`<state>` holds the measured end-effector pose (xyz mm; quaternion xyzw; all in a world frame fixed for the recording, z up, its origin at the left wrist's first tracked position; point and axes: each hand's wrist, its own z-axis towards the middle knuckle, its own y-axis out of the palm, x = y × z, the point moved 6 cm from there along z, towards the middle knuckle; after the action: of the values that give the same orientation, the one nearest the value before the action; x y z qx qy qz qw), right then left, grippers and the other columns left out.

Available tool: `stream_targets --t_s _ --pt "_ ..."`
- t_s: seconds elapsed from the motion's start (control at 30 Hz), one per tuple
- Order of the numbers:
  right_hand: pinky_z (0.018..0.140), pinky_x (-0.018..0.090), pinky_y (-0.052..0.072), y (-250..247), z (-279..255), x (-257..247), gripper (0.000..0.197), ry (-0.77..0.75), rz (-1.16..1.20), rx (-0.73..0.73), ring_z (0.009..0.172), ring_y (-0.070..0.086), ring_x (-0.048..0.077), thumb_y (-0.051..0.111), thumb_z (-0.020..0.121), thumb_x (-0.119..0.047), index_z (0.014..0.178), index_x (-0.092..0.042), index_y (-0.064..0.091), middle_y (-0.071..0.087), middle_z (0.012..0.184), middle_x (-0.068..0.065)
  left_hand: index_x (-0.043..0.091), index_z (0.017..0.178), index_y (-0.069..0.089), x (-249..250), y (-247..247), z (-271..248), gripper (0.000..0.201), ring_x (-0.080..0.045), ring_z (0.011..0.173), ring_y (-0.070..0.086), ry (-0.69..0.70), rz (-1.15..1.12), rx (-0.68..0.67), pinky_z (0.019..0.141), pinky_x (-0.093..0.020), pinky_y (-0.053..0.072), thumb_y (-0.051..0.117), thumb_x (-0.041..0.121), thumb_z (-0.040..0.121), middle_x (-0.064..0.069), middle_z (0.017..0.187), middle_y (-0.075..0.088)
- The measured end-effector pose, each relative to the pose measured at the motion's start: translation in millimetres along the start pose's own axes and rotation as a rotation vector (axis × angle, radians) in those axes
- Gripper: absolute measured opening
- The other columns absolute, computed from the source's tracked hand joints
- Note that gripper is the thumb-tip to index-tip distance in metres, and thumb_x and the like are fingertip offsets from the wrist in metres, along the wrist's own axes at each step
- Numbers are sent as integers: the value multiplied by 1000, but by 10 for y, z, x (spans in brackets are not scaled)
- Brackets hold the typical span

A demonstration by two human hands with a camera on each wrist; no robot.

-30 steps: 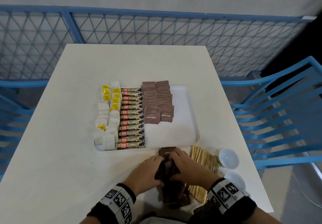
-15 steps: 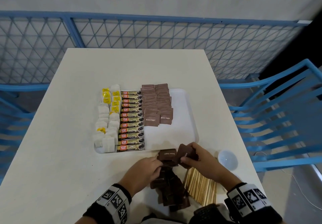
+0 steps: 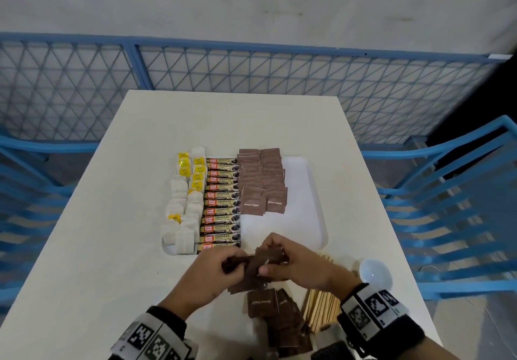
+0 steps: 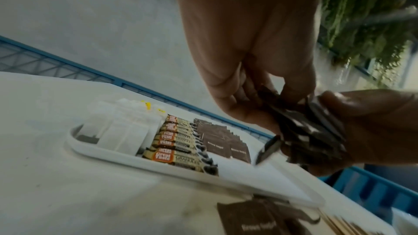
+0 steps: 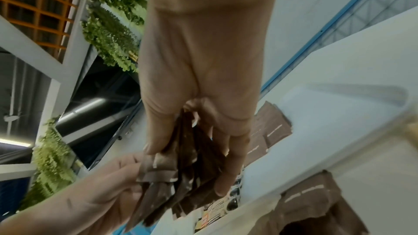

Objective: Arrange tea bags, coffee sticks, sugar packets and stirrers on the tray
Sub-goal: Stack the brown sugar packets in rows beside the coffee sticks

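Both hands hold one bunch of brown sugar packets (image 3: pixel 261 261) just above the near edge of the white tray (image 3: pixel 313 219). The right hand (image 3: pixel 296 264) has thumb and fingers (image 5: pixel 222 183) curled around a fanned, uneven bunch, and the left hand (image 3: pixel 221 273) pinches the bunch's left end. More sugar packets lie loose on the worktop (image 3: pixel 112 247) below the hands, beside the wooden stirrers (image 3: pixel 321 309).

The likely trouble is the fan itself: the packets sit at different angles, so if the left hand pulls one free while the right grips loosely, several may slide out and scatter onto the tray or worktop. A dropped packet could land on the coffee sticks (image 3: pixel 221 205) or knock the two neat sugar rows (image 3: pixel 263 180) out of line. The tea bags (image 3: pixel 184 214) look well clear. Lowering the hands carelessly could also nudge the tray's rim and shift everything on it
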<state>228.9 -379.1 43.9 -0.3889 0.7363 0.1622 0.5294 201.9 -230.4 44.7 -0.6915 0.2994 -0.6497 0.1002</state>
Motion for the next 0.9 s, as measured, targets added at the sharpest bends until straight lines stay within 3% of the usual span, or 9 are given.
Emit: stream_targets --t_s 0.13,0.23,0.3,0.4,0.5,0.6,0.73,0.8,0.9 --pt "65 19 52 46 97 -155 24 -25 10 22 82 57 14 63 88 -16 97 -22 41 59 89 -1 33 79 63 -25 -115 2 25 -5 74 57 -17 -61 103 61 -14 43 61 9 85 14 80 64" --pt "71 21 54 18 140 -273 25 -53 54 70 84 60 15 63 87 -15 102 -20 44 62 91 -2 20 83 67 -86 -178 26 14 -12 74 58 -95 -218 198 63 -22 48 59 11 89 3 79 65" --pt "73 24 55 -9 161 -369 26 -76 133 86 86 62 14 64 86 -12 106 -15 46 62 92 1 20 80 67 -63 -220 31 15 -11 76 58 -112 -434 263 64 -16 47 56 22 91 3 79 65" --pt "70 24 54 -25 213 -486 29 -105 314 75 86 64 13 62 86 -6 111 -11 48 64 92 1 18 91 71 -39 -329 47 36 -12 95 64 -86 -854 345 76 -20 52 58 50 81 0 101 70" --pt "73 28 54 -24 293 -564 33 -137 475 90 91 64 18 62 86 -6 115 -11 47 65 97 5 12 109 68 32 -293 87 81 -30 105 63 -144 -1188 216 83 -41 55 72 72 53 -14 114 67" --pt "77 31 55 9 372 -621 38 -157 516 110 92 63 18 59 88 -5 121 -11 40 64 99 5 20 101 74 202 -205 116 74 -35 99 65 -146 -1329 60 85 -51 53 80 67 44 -13 113 69" --pt "86 31 51 93 386 -700 32 -165 182 78 95 60 14 50 95 -16 122 -12 34 59 103 2 10 107 69 184 -186 104 67 -34 103 61 -246 -1380 73 87 -52 53 83 51 56 -22 116 64" --pt "92 24 47 146 384 -702 31 -167 -30 66 106 54 11 45 97 -25 125 -17 34 52 112 -1 11 104 71 193 -201 81 44 -29 102 65 -277 -1331 86 82 -48 55 64 45 78 -21 114 65" --pt "104 31 29 174 379 -673 41 -182 -452 149 121 30 14 37 97 -42 134 -26 32 35 130 -3 16 98 73 207 -217 63 33 -25 92 69 -305 -1339 96 73 -43 57 48 32 84 -18 107 69"
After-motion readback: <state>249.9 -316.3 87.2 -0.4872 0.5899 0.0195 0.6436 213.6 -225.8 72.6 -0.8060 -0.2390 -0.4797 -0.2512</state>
